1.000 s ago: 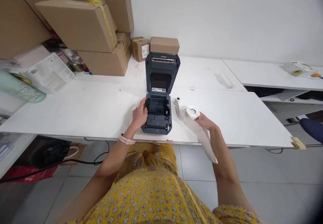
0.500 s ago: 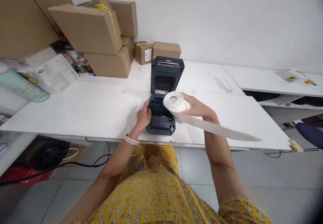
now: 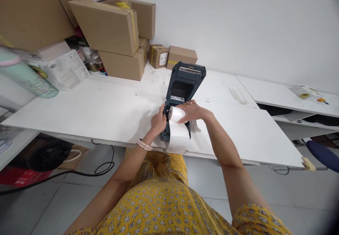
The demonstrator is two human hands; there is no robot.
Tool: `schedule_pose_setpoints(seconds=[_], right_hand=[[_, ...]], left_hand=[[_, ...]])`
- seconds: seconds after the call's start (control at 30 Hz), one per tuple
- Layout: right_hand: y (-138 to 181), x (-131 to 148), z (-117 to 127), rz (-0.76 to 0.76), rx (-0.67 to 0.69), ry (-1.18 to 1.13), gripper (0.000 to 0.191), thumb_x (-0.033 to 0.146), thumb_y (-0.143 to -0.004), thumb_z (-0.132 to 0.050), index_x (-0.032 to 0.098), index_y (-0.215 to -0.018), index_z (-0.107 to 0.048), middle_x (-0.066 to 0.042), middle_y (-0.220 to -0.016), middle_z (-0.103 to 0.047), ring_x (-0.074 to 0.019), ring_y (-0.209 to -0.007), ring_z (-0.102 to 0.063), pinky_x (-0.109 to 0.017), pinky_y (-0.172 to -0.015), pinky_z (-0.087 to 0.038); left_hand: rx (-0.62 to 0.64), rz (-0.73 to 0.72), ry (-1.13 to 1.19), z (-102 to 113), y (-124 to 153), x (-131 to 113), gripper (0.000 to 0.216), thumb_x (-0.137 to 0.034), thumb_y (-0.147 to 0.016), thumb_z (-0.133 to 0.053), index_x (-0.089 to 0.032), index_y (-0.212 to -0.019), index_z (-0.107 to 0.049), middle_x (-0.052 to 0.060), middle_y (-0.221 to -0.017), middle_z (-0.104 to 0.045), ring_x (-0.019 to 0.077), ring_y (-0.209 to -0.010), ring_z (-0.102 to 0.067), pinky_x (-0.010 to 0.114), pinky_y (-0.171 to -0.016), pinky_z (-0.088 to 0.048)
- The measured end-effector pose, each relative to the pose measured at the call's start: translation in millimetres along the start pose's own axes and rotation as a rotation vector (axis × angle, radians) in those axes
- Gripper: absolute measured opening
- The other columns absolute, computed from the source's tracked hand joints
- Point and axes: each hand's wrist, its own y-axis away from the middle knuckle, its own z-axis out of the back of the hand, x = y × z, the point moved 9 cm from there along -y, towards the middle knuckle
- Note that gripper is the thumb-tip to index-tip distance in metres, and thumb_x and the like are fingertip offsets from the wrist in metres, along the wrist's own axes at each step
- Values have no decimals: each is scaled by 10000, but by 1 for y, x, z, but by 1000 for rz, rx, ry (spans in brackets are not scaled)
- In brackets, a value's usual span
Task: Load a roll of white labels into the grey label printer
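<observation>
A dark label printer [image 3: 186,83] stands on the white table with its lid tilted up and back. My right hand [image 3: 192,110] grips the right side of a white label roll [image 3: 177,114], which sits in or just over the printer's bay; whether it rests on the holders I cannot tell. The roll's loose strip [image 3: 179,138] hangs forward over the printer's front and past the table's front edge. My left hand [image 3: 158,120] is closed on the left side of the printer base, fingers curled over its rim near the roll's end. Most of the bay is hidden.
Cardboard boxes [image 3: 106,26] are stacked at the back left, with two smaller boxes [image 3: 181,55] behind the printer. A mint bottle [image 3: 29,74] and a white carton [image 3: 66,71] stand at the left. A black cable [image 3: 79,172] runs below the table.
My right hand has brought the roll left and down into the printer's bay area. The loose strip, which trailed to the right, now hangs forward over the printer's front. My left hand stays on the printer.
</observation>
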Motion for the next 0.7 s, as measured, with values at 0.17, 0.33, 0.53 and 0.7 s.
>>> schedule_pose_setpoints(seconds=[0.17, 0.33, 0.53, 0.7], right_hand=[[-14, -3, -16, -29, 80, 25, 817, 680, -662, -755, 245, -1339, -612, -147, -1254, -690, -417, -1211, -566, -525, -1081, -304], [-24, -6, -30, -49, 118, 49, 836, 697, -765, -665, 233, -1447, -531, -169, -1341, -657, -421, -1268, -548, -548, -1099, -308], [13, 31, -25, 68, -246, 51, 585, 498, -953, -553, 255, -1483, -503, -147, -1481, -566, -362, -1408, -470, -583, -1202, -238], [67, 79, -70, 90, -377, -93, 634, 488, -1008, -459, 294, -1591, -305, -107, -1612, -408, -322, -1509, -362, -583, -1227, -290]], left_hand=[[16, -5, -28, 0, 0, -4, 613, -180, -958, -327, -216, -1569, -299, 115, -1190, -731, 316, -1121, -676, 471, -986, -485], [17, -2, -25, 2, 2, -5, 599, -201, -969, -329, -200, -1568, -306, 128, -1267, -704, 320, -1147, -667, 477, -995, -483], [7, -10, 25, 0, 1, -2, 581, -198, -972, -343, -196, -1553, -329, 116, -1298, -699, 303, -1164, -670, 464, -1008, -485], [-40, 32, 62, 1, 1, 2, 538, -216, -965, -397, -257, -1501, -410, 56, -1385, -659, 263, -1226, -648, 434, -1062, -471]])
